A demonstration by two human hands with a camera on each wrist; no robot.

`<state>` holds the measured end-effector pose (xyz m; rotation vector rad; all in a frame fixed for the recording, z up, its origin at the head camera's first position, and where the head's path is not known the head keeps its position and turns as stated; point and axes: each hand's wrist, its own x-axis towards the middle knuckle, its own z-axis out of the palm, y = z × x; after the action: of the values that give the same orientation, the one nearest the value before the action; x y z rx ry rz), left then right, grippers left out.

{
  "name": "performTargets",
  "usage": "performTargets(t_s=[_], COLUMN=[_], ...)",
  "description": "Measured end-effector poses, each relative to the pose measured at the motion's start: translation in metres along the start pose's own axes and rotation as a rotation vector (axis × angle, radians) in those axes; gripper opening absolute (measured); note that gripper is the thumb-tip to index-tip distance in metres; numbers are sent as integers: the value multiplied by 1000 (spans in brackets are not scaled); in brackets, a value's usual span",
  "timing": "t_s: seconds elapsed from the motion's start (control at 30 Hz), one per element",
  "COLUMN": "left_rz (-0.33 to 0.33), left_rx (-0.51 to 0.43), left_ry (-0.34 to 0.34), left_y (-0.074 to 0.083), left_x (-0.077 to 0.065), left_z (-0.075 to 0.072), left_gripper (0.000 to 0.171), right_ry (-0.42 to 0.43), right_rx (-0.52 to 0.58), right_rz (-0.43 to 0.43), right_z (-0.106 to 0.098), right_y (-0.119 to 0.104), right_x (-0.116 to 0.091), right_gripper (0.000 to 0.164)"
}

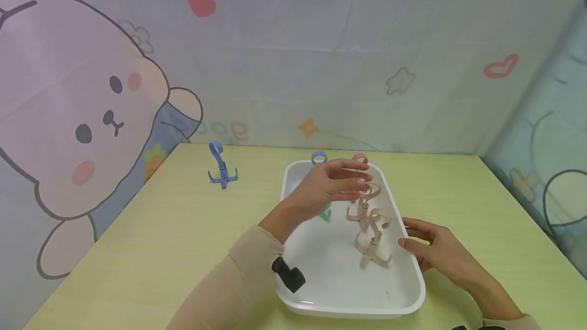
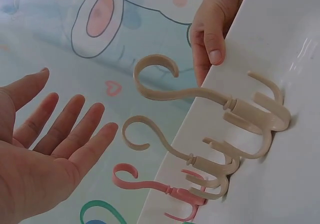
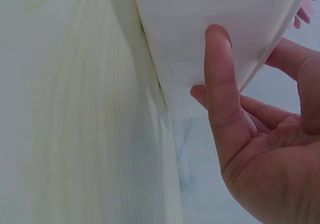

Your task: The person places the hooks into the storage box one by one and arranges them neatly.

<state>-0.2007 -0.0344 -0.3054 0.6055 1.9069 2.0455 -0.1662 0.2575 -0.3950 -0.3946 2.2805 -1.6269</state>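
Note:
My left hand (image 1: 331, 185) hovers over the white tray (image 1: 339, 303) with fingers extended and nothing in its grasp. In the left wrist view its palm faces the hooks, apart from them. My right hand (image 1: 437, 251) holds the tray's right side, thumb at the rim and fingers against the outer wall. Two beige swivel hooks (image 1: 373, 253) (image 2: 207, 166) stand upright along the tray's right side. Behind them is a pink hook (image 2: 142, 185). A green hook (image 1: 325, 213) and a blue hook (image 1: 318, 156) are partly hidden by my left hand.
Another blue hook (image 1: 222, 169) stands on the pale yellow table (image 1: 160, 248), left of the tray near the back edge. A patterned curtain (image 1: 284, 55) hangs right behind the table. A black wrist camera (image 1: 289, 275) sits on the left sleeve.

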Motion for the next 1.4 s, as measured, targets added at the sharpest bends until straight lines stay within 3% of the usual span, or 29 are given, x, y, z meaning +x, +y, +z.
performTargets(t_s=[0.23, 0.7, 1.17, 1.4], left_rz=[45, 62, 106, 131], left_rx=[-44, 4, -78, -71], left_ry=[19, 98, 198, 244], left_y=[9, 18, 28, 30], left_x=[-6, -14, -27, -35], left_z=[-10, -36, -62, -80], left_gripper=[40, 38, 37, 38], right_ry=[-3, 7, 2, 6], right_rx=[5, -3, -1, -6], right_rz=[-3, 24, 8, 11], right_z=[0, 1, 0, 0], right_y=[-1, 0, 1, 0], right_x=[0, 0, 0, 0], right_gripper=[71, 72, 72, 72])
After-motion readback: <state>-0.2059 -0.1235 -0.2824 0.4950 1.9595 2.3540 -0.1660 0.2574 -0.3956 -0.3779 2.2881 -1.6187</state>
